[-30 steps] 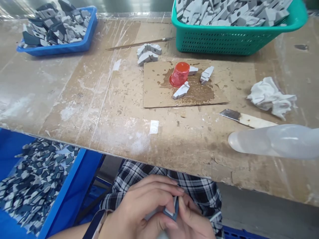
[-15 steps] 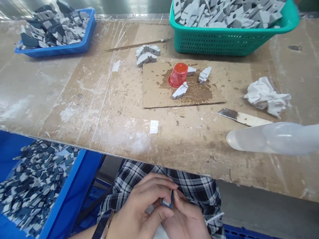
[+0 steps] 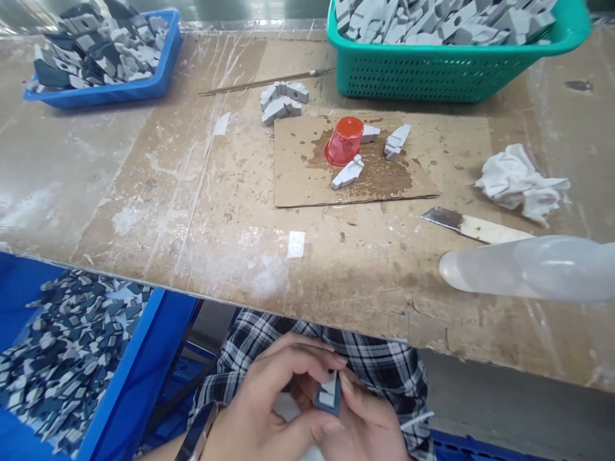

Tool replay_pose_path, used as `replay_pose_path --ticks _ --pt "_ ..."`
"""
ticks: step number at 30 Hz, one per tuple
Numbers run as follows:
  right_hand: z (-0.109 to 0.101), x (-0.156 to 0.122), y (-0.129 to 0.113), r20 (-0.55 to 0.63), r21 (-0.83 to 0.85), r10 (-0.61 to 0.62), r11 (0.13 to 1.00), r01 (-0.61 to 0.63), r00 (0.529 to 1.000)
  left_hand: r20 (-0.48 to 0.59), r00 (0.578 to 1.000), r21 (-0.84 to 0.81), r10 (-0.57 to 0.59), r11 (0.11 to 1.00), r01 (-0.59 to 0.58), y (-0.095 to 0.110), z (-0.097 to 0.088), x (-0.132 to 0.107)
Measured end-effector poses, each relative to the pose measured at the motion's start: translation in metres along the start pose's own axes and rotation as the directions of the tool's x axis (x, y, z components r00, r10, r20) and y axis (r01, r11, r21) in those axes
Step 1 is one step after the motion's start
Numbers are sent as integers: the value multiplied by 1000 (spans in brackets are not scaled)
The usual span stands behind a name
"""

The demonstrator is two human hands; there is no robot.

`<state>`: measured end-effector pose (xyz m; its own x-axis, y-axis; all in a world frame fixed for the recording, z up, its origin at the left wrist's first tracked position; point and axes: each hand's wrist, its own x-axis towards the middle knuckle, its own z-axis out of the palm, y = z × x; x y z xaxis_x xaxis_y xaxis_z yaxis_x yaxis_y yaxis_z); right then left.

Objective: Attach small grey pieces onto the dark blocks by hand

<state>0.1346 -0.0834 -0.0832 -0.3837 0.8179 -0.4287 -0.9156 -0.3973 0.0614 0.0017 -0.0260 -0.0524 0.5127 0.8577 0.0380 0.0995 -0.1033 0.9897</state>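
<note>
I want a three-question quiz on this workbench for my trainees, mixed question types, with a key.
1. True or false: the red cup stands on the cardboard sheet.
2. Multiple choice: which lies closest to the crumpled tissue? A) blue tray B) pale-handled blade C) green basket
3. Short answer: what holds the small dark-edged piece near the picture's bottom?

Key: 1 true; 2 B; 3 the left hand and right hand.

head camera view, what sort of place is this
Most likely a workshop or factory bench for small parts. A green basket is heaped with grey parts, a blue bin beside the bench holds many small dark and grey pieces, and the worn bench top is stained.
</note>
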Motion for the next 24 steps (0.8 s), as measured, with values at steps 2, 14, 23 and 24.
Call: replay_pose_path --ticks 2,14,23,24 --pt "1 -1 -1 -6 -27 -9 1000 9 1000 5 1000 1 13 1000 -13 2 0 1" --pt "20 -14 -12 -186 -316 -82 949 19 979 -34 980 215 197 959 -185 10 -7 2" --pt "23 -10 -4 -128 -542 -346 809 227 930 -49 989 141 139 981 -131 11 -7 5" --pt "24 -11 -4 -116 -564 -368 789 244 923 -35 991 138 133 982 -127 11 -7 5"
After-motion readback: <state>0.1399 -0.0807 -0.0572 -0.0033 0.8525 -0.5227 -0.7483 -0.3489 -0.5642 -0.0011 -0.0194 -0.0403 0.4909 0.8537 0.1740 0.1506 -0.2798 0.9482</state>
